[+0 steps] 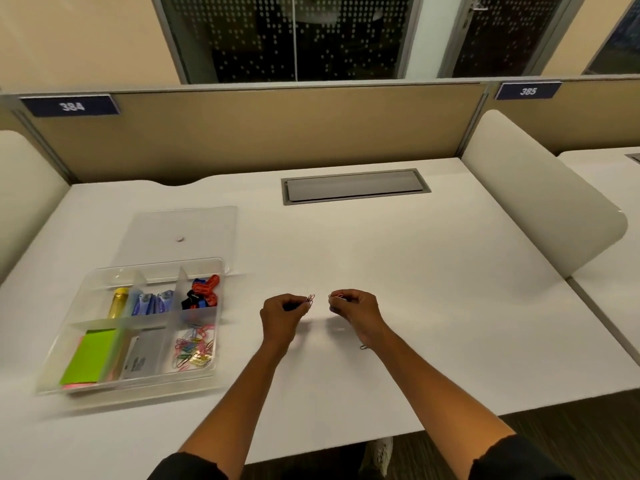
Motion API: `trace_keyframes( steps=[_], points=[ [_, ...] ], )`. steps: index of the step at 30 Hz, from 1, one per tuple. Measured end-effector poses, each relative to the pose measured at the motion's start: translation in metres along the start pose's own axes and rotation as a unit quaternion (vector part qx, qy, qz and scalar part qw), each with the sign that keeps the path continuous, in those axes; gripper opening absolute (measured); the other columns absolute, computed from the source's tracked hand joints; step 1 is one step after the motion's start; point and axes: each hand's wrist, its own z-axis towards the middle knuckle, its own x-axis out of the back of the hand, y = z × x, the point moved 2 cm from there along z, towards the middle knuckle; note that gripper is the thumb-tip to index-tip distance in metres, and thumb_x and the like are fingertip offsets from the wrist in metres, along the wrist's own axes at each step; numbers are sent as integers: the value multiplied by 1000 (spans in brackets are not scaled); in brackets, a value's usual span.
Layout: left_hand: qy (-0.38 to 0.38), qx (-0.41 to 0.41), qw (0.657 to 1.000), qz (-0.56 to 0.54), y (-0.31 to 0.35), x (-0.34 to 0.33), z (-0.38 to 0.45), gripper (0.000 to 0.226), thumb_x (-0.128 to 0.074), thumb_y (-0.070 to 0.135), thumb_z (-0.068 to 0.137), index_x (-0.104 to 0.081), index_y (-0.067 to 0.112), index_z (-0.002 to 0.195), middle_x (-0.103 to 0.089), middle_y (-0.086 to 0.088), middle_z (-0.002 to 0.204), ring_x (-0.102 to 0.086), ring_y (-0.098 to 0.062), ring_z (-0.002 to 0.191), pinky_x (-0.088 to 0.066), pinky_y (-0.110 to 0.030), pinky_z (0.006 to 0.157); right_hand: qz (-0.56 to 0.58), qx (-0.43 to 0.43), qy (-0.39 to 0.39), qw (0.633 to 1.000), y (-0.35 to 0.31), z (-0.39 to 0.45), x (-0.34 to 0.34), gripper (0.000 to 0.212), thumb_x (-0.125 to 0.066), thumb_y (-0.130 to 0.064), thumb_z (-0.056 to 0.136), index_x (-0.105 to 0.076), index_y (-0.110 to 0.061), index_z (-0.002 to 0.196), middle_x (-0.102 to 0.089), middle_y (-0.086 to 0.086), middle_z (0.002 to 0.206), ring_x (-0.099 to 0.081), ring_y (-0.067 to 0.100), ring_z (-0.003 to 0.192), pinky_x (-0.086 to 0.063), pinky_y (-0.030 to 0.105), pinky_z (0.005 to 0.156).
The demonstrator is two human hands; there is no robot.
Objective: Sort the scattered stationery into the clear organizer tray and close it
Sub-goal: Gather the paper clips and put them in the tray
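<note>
The clear tray (214,370) sits open at the desk's (415,271) left, its lid (194,226) lying flat just behind it. In the back row are a yellow tube (118,301), blue packets (152,303) and a heap of red, blue and black clips (202,292). In the front row are green sticky notes (90,355) over a pink pad, a grey card (145,358), and at the right a pile of coloured paperclips (194,348).

Both hands are over the desk's middle, near each other but apart. The left hand (282,313) pinches a few paperclips (310,299) at its fingertips; the right hand (356,310) pinches what look like more paperclips (337,296), though blur hides their number. One dark clip (363,347) lies on the desk beside the right wrist.
</note>
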Motion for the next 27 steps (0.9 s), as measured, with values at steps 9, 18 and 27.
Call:
trace_keyframes(
  steps=[9,18,27],
  points=[
    [100,-22,995,-12,7,84,-7,10,-79,10,75,-76,10,84,-74,-4,76,-70,-20,75,-56,-28,69,-1,-1,-136,991,2,-6,-111,12,-70,5,80,-70,3,91,-70,12,84,-67,20,74,-56,24,75],
    [224,-26,973,46,-7,171,-25,14,-79,12,75,-76,14,88,-74,1,79,-69,-9,74,-56,-26,72,-167,47,-200,964,20,-20,-199,16,-74,-1,77,-72,-1,92,-72,14,86,-69,22,76,-59,33,78],
    [228,-32,951,206,-23,201,-31,11,-78,10,75,-77,5,85,-75,-9,79,-64,-11,65,-47,-15,61,-419,203,-203,862,26,-26,-238,20,-73,-14,81,-73,-10,101,-73,8,99,-65,12,84,-51,21,79]
  ],
)
